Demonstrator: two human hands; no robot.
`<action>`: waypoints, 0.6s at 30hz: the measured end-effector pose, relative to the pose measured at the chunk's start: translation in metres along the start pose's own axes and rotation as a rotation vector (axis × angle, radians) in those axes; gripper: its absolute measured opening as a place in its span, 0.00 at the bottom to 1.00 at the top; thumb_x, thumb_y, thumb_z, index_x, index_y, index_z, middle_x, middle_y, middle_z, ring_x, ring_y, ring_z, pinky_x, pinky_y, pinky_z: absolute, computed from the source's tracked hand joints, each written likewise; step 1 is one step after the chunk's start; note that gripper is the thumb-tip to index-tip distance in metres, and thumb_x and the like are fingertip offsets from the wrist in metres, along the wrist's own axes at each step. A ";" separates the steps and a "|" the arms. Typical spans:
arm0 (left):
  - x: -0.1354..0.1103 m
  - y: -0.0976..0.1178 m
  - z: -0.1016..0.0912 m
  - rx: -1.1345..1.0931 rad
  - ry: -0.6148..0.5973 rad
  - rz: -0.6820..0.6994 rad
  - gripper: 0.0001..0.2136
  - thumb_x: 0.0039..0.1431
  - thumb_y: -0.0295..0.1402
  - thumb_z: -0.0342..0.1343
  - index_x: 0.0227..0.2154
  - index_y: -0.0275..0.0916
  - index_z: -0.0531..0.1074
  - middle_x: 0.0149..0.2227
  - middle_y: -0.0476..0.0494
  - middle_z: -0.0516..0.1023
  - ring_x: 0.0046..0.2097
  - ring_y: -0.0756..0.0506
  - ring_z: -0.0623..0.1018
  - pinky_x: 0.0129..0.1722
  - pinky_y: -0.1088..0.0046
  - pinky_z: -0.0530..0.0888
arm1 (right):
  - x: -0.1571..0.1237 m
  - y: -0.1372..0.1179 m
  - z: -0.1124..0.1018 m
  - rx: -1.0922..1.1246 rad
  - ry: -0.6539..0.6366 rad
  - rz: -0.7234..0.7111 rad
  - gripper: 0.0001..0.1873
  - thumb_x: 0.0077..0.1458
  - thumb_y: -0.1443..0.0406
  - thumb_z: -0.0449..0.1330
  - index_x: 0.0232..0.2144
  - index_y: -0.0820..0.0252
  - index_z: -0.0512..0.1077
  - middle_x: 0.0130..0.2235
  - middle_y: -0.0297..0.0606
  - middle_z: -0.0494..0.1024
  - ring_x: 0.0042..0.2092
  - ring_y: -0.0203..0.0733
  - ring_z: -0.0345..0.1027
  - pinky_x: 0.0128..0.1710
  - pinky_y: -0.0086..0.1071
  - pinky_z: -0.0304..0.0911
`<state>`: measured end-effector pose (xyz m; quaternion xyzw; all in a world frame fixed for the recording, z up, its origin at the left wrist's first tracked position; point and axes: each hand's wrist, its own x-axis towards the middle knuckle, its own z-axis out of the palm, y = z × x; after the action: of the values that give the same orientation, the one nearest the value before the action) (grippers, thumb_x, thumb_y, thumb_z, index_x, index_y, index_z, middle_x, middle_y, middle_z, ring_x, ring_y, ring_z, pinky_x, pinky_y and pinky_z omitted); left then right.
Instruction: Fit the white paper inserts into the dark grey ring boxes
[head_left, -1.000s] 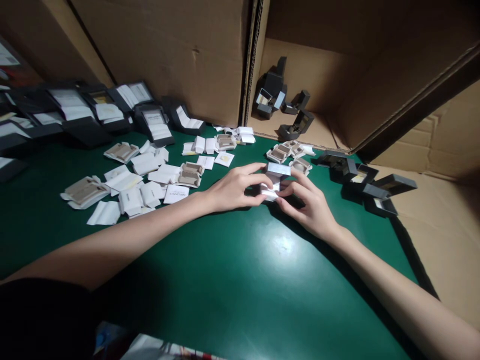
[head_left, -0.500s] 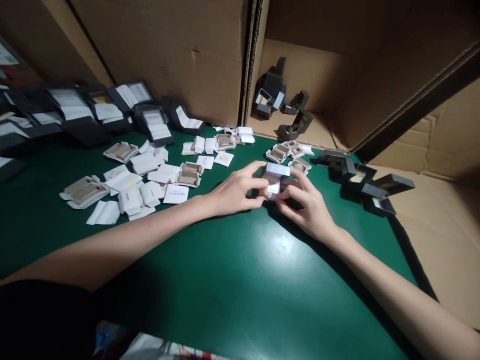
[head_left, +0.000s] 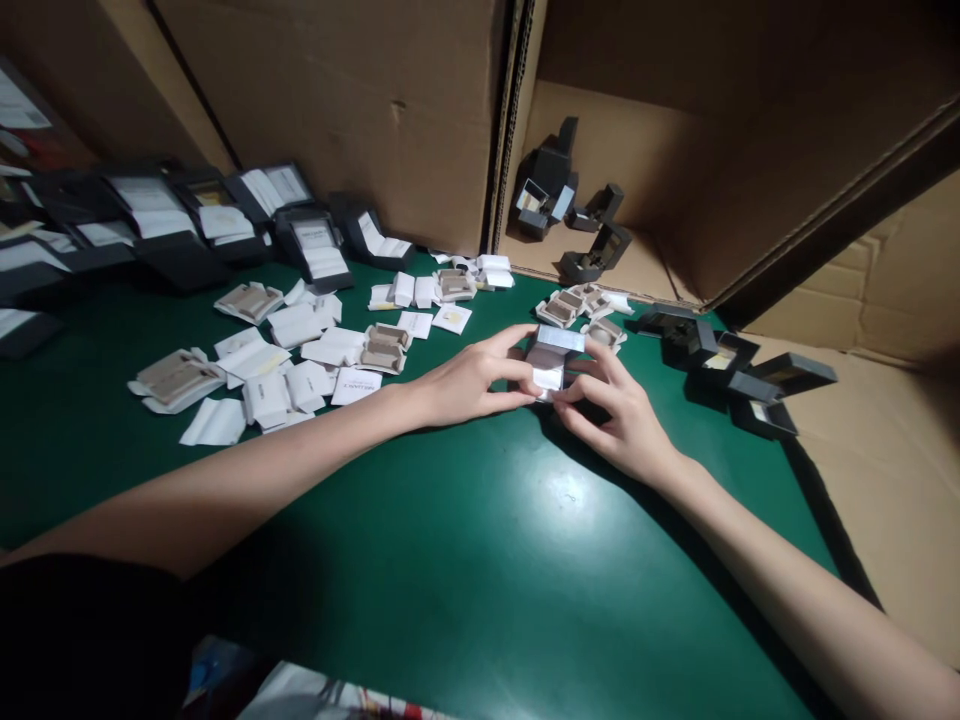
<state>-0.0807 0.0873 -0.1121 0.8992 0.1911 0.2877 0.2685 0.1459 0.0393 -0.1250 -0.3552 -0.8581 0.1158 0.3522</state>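
Both of my hands meet over the green table (head_left: 480,560) around a small dark hinged box (head_left: 553,352) with its lid open and a pale lining. My left hand (head_left: 469,380) pinches a small white card (head_left: 547,379) at the box's front edge. From the right, my right hand (head_left: 619,410) grips the box, fingers curled around it. White folded cards and beige inserts (head_left: 330,350) lie scattered to the left of my hands.
Open dark boxes with white cards (head_left: 187,215) line the back left. Several small open dark boxes (head_left: 739,370) stand at the right edge; others (head_left: 570,210) lie inside a large cardboard carton (head_left: 675,170). More beige inserts (head_left: 581,305) sit behind my hands.
The white card has shifted slightly up against the box between my fingers. Hands stay in the same place; the view has shifted a little.
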 end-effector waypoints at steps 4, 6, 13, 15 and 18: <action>0.001 -0.005 -0.002 -0.072 -0.011 0.050 0.04 0.58 0.26 0.57 0.34 0.36 0.77 0.59 0.35 0.62 0.53 0.41 0.73 0.53 0.64 0.72 | 0.001 -0.001 -0.001 -0.012 0.005 0.000 0.02 0.55 0.69 0.58 0.29 0.60 0.67 0.56 0.48 0.61 0.49 0.45 0.69 0.48 0.41 0.67; 0.001 -0.006 -0.003 -0.093 -0.018 0.051 0.05 0.58 0.26 0.57 0.34 0.37 0.78 0.60 0.37 0.61 0.54 0.41 0.73 0.55 0.64 0.71 | 0.001 -0.002 -0.002 -0.017 -0.005 0.010 0.02 0.55 0.68 0.58 0.30 0.60 0.68 0.56 0.48 0.61 0.49 0.46 0.69 0.49 0.43 0.66; -0.002 -0.013 -0.006 -0.090 -0.064 0.042 0.08 0.57 0.27 0.59 0.38 0.41 0.79 0.63 0.42 0.58 0.62 0.39 0.65 0.63 0.60 0.63 | 0.001 -0.004 -0.003 -0.003 -0.017 0.019 0.02 0.56 0.68 0.58 0.30 0.59 0.69 0.58 0.47 0.59 0.54 0.48 0.65 0.53 0.45 0.66; -0.002 -0.015 -0.007 -0.093 -0.076 0.040 0.08 0.57 0.27 0.59 0.39 0.42 0.79 0.64 0.43 0.57 0.62 0.39 0.64 0.63 0.60 0.62 | 0.001 -0.004 -0.004 -0.015 -0.019 0.004 0.02 0.56 0.68 0.58 0.31 0.59 0.70 0.60 0.46 0.58 0.59 0.51 0.60 0.54 0.46 0.65; -0.003 -0.015 -0.007 -0.100 -0.076 0.034 0.08 0.57 0.27 0.59 0.39 0.42 0.79 0.64 0.43 0.56 0.62 0.39 0.65 0.63 0.59 0.63 | 0.002 -0.004 -0.006 -0.097 -0.015 -0.047 0.01 0.55 0.67 0.59 0.31 0.58 0.71 0.65 0.42 0.52 0.65 0.56 0.48 0.56 0.50 0.63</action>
<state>-0.0902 0.1000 -0.1179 0.8981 0.1508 0.2670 0.3152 0.1471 0.0374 -0.1175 -0.3506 -0.8736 0.0683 0.3305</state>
